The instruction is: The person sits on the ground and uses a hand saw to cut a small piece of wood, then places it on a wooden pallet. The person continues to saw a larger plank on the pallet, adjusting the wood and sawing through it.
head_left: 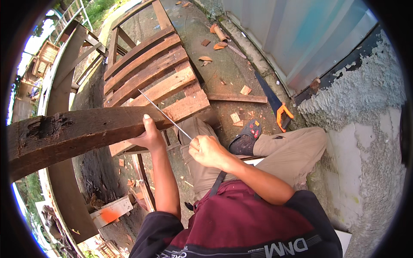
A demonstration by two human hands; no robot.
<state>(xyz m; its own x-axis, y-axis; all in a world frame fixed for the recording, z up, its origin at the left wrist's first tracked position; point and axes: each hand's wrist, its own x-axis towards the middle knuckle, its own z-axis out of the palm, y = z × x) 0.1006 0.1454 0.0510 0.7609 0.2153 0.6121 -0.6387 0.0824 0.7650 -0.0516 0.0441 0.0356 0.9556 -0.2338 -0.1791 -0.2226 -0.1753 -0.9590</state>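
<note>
My left hand (149, 135) grips the end of a thick, dark, weathered wooden beam (81, 133), thumb on top and fingers underneath. The beam reaches out to the far left and has a rough, gouged patch on its face. In my right fist (209, 152) is a long, thin metal strip (165, 114), slanting up and left past the beam's end, over the slats. Whether it is a blade seen edge-on or a rod I cannot tell; its handle end is hidden by my fingers. Behind the beam lies a slatted wooden frame (148, 74).
A handsaw with an orange handle (282, 117) rests by the corrugated metal wall (297, 38) at right. Wood offcuts (245, 90) and dry leaves litter the concrete. My bent leg (297, 144) lies beside the rough plaster wall (357, 103). A board with orange paint (112, 213) sits at lower left.
</note>
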